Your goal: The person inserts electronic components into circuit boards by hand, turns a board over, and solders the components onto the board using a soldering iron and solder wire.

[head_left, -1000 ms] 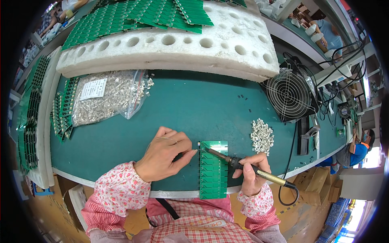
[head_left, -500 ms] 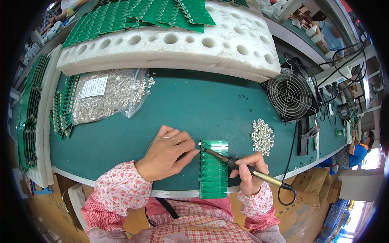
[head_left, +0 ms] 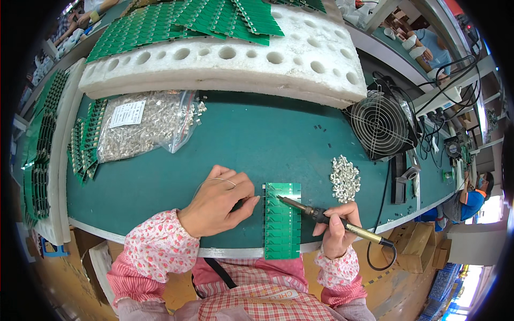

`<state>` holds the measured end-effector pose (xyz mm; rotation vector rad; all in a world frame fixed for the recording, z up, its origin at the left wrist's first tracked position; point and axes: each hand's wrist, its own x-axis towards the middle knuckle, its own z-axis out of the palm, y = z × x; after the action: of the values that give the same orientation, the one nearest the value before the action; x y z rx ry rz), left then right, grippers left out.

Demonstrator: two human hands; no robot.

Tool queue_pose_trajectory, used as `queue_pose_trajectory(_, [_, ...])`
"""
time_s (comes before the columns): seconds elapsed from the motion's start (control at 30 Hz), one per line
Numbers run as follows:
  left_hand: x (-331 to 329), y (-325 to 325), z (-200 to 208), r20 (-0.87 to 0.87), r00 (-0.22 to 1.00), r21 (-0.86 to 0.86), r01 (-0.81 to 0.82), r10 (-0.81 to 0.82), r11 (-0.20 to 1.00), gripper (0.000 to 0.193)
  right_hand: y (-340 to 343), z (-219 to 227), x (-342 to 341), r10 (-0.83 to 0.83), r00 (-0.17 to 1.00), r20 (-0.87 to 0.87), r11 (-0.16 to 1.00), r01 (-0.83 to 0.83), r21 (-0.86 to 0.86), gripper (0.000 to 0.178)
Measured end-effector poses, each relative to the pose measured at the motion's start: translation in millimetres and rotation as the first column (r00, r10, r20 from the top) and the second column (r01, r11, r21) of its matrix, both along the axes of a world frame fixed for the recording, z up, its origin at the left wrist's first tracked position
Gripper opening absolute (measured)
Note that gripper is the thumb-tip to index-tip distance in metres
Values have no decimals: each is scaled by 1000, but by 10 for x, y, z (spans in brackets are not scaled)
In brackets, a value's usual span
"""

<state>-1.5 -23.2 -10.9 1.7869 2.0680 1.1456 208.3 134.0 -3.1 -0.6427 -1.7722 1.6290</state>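
Note:
A green circuit board (head_left: 282,235) lies lengthwise at the table's front edge, its near end jutting over it. My right hand (head_left: 340,231) grips a soldering iron (head_left: 365,234) like a pen, its tip over the upper part of the board. Left of the board, my left hand (head_left: 217,207) rests with curled fingers, thumb and forefinger close together near the board's pin-lined left side. A thin solder wire (head_left: 224,179) loops over its knuckles; the end between the fingers is too small to make out. Small silvery metal parts (head_left: 345,179) lie heaped beyond my right hand.
A holed white foam block (head_left: 225,72) at the back carries stacked green boards (head_left: 144,29). A clear bag of metal parts (head_left: 147,125) lies at left beside more boards (head_left: 85,142). At right are a fan (head_left: 379,120), an iron stand (head_left: 409,174) and cables. Other people sit farther off.
The iron's tip has moved right, away from the board's left edge and my left fingertips. My left hand has drawn back slightly to the left.

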Motion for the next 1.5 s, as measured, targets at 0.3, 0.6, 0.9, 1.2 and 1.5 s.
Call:
queue_pose_trajectory(0.3, [39, -21, 42, -5, 996, 8, 87, -87, 996, 14, -51, 35, 21, 93, 995, 35, 996, -93, -3, 18])
queue_pose_trajectory(0.6, [51, -12, -6, -4, 998, 3, 64, -64, 998, 12, -47, 46, -24, 101, 993, 66, 995, -100, -10, 19])
queue_pose_trajectory(0.9, [52, 3, -18, -49, 997, -15, 65, -65, 998, 10, -29, 18, -43, 129, 990, 63, 992, -128, -23, 18])
queue_pose_trajectory(1.2, [52, -4, -18, -66, 995, -22, 69, -71, 997, 9, -21, 14, -42, 136, 989, 62, 990, -137, 18, 17])
queue_pose_trajectory(1.5, [45, 1, -35, -50, 997, -4, 64, -64, 998, 9, -35, 28, -30, 94, 994, 54, 996, -93, -15, 18])
